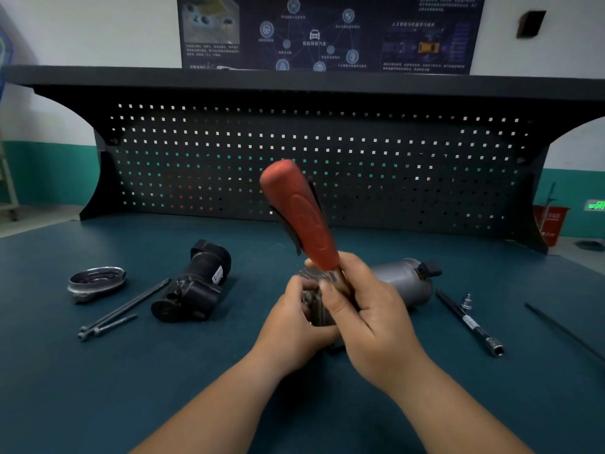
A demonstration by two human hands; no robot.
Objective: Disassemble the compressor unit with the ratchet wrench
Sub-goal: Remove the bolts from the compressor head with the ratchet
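Over the blue bench [131, 371], left hand [294, 317] grips the compressor unit [404, 280] to brace it, while right hand [370, 309] curls round the ratchet wrench [301, 217].

The right grip [366, 309] pinches the wrench [299, 214] at the base of its red handle, which tilts up and away. The left grip [291, 319] holds the compressor [402, 280] at its near end, just below; the wrench head is probably there, hidden. Left of them lie a housing [193, 286], bolts [124, 308] and a cap [96, 281]; right, a bar [468, 322].

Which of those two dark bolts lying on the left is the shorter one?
The shorter bolt is the one nearer the person; the longer bolt beside it stretches toward the black housing.
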